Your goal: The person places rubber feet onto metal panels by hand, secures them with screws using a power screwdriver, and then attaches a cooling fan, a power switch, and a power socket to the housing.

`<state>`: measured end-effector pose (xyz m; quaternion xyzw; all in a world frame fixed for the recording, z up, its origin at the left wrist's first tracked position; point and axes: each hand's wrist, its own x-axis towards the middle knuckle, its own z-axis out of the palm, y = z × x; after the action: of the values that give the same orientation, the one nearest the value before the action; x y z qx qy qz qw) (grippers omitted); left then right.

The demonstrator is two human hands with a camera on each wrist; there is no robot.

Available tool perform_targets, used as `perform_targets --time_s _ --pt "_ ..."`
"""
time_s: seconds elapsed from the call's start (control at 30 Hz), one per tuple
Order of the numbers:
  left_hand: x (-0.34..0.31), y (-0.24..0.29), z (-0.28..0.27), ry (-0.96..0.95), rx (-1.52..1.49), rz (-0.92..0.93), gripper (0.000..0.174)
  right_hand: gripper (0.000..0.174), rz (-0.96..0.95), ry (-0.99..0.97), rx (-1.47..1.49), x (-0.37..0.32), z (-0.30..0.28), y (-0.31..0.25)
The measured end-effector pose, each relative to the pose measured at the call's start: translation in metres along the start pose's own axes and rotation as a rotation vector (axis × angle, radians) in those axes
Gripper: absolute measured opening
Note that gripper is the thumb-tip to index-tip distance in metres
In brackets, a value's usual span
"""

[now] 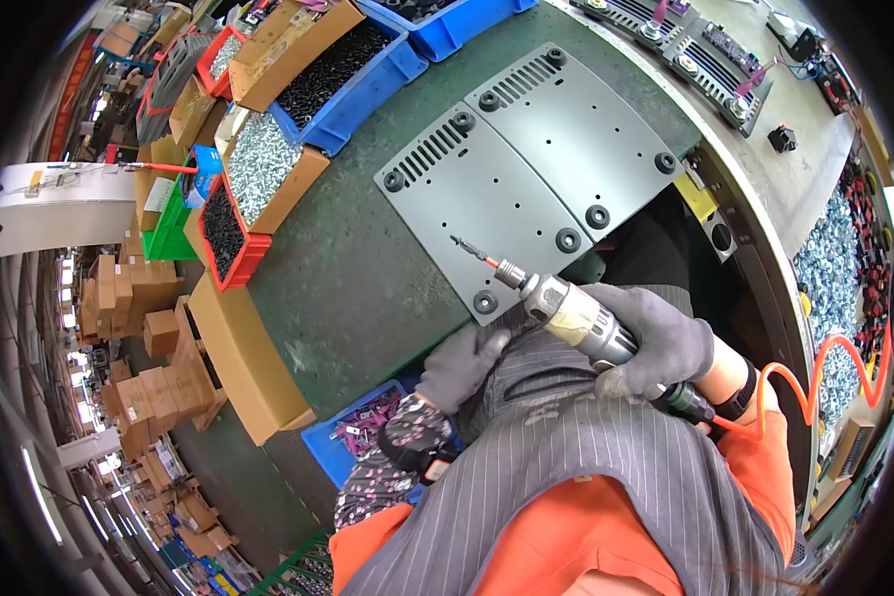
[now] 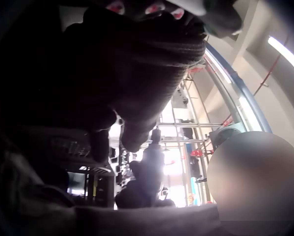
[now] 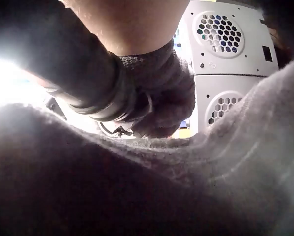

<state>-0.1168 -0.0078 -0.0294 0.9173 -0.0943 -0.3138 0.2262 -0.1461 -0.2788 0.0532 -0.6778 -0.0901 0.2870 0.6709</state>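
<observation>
My gloved right hand grips a power screwdriver by its body, with an orange coiled line running from its rear end. Its bit points up and left, overlapping the nearer of two grey metal housings in the head view. The nearer housing and the farther housing lie side by side, with black round feet, slots and small holes facing up. Near the closer housing's front corner, my gloved left hand hangs loosely at the bench edge, holding nothing. Honeycomb vents show on a housing's side in the right wrist view.
Boxes of silver screws and black screws line the green bench's left side. A blue bin with purple parts sits below the edge. At the right, a curved rail borders another worktop with electronic parts.
</observation>
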Motion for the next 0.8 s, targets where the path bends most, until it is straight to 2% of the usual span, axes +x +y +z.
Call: perform_targets --time_s 0.03,0.1,0.13,0.17,0.23,0.3,0.43,0.5,0.57,0.6,0.7,0.8 --pt "0.0 0.001 0.007 0.001 0.002 0.0 0.036 0.07 0.037 0.005 0.015 -0.002 -0.001 0.001" --pt "0.002 0.002 0.018 0.392 0.047 0.458 0.033 0.07 0.103 -0.011 0.025 -0.009 -0.005 0.001" --pt "-0.007 0.016 0.006 0.417 0.103 0.531 0.026 0.07 0.014 0.017 0.033 -0.014 -0.008 0.004" --pt "-0.017 0.03 -0.01 0.414 0.11 0.541 0.026 0.071 -0.072 0.046 0.044 -0.019 -0.01 0.008" --pt "-0.039 0.058 -0.052 0.519 0.202 0.758 0.021 0.073 -0.028 0.096 0.208 -0.031 -0.017 0.006" --pt "-0.053 0.086 -0.095 0.543 0.462 0.731 0.029 0.071 -0.053 0.158 0.232 -0.042 -0.023 0.006" --pt "-0.038 0.127 -0.137 0.517 0.555 0.749 0.033 0.07 -0.09 0.275 0.19 -0.06 -0.031 0.002" --pt "-0.017 0.14 -0.145 0.465 0.623 0.629 0.03 0.071 -0.148 0.316 0.134 -0.064 -0.031 0.007" --pt "0.01 0.144 -0.149 0.428 0.633 0.602 0.03 0.071 -0.159 0.258 0.139 -0.069 -0.032 0.005" --pt "0.016 0.145 -0.148 0.422 0.638 0.611 0.03 0.069 -0.054 0.18 0.113 -0.071 -0.034 -0.001" --pt "0.027 0.149 -0.147 0.457 0.66 0.592 0.031 0.064 0.024 0.176 0.194 -0.062 -0.027 -0.008" --pt "0.027 0.147 -0.147 0.459 0.622 0.601 0.037 0.063 -0.024 0.191 0.057 -0.05 -0.026 -0.008"
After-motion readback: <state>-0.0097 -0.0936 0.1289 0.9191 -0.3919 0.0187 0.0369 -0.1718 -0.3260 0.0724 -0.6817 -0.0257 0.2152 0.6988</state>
